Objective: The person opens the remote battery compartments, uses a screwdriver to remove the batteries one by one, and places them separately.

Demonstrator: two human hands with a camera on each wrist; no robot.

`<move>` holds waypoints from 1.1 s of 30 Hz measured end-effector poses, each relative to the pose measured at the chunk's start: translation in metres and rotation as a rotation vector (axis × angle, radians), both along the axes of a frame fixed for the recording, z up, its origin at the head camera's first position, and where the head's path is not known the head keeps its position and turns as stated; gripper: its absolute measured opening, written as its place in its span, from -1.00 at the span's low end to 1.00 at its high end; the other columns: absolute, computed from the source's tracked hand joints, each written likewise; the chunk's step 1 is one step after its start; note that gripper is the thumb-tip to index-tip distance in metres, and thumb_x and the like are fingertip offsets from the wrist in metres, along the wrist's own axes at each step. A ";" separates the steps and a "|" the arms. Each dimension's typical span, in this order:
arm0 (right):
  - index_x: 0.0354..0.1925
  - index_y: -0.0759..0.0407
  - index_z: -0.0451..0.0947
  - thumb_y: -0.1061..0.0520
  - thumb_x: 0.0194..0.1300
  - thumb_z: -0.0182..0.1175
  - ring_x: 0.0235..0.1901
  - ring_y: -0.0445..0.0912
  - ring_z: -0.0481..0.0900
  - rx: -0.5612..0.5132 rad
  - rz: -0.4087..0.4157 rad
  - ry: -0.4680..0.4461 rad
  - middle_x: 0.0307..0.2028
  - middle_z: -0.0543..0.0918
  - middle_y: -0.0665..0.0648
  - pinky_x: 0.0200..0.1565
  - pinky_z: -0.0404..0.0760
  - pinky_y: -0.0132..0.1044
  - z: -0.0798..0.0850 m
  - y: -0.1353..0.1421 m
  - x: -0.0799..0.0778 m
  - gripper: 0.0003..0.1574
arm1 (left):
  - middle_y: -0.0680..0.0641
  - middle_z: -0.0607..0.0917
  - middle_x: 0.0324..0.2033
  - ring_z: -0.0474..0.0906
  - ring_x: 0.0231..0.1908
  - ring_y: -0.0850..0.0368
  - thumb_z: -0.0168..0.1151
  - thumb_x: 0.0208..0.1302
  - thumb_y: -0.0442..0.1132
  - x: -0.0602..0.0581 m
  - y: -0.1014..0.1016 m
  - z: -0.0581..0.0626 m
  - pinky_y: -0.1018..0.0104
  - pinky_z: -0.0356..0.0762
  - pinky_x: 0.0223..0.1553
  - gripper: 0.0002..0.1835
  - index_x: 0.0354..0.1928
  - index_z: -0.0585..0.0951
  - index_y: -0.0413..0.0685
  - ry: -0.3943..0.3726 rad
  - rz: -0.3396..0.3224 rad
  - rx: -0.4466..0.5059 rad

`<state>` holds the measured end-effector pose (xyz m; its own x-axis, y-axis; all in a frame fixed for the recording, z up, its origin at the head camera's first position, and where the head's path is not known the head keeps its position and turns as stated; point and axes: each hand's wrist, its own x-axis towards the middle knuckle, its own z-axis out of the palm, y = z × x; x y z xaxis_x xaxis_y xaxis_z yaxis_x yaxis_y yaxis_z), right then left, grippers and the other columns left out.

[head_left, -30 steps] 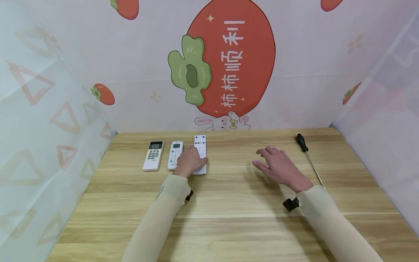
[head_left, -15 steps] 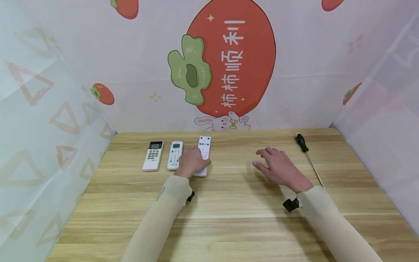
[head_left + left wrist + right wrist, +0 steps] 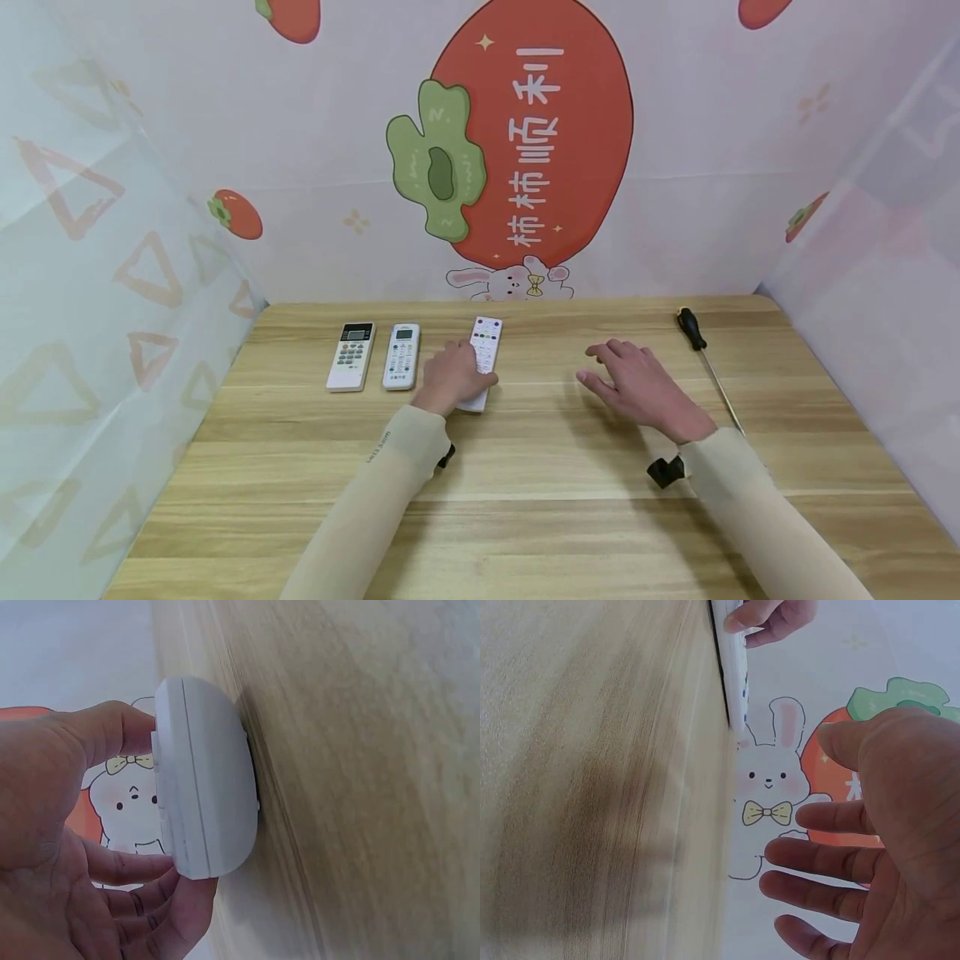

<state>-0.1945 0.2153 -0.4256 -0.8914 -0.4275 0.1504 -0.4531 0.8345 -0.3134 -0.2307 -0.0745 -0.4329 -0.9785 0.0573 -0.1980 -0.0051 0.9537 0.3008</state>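
My left hand (image 3: 452, 377) grips a long white remote control (image 3: 486, 342) by its sides, thumb on one edge and fingers on the other. The remote's far end, with small coloured buttons, shows past the hand in the head view. Seen from the left wrist, the rounded end of the remote (image 3: 199, 780) is close over the table. My right hand (image 3: 637, 383) hovers to the right with nothing in it, its fingers spread and slightly bent. To the left of the held remote lie a white remote with a small screen (image 3: 401, 357) and another with a black top (image 3: 351, 358).
A screwdriver (image 3: 692, 328) with a black handle and long metal shaft lies on the right, partly behind the right sleeve. The wooden table (image 3: 525, 533) ends at a printed cloth backdrop (image 3: 337, 125), with cloth walls on both sides.
The left hand has moved to the right and slightly nearer, carrying the remote control, which has turned a little clockwise and now stands farther from the other two. The right hand has stayed put.
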 end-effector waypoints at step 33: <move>0.23 0.24 0.51 -0.22 0.51 0.11 0.07 0.20 0.56 0.024 -0.019 -0.023 0.06 0.61 0.25 0.13 0.38 0.26 0.003 -0.005 0.003 -0.36 | -0.10 0.53 0.22 0.55 0.01 -0.03 0.40 0.26 0.16 0.015 0.013 0.012 -0.05 0.50 0.03 -0.24 0.37 0.46 -0.10 0.007 -0.417 -0.121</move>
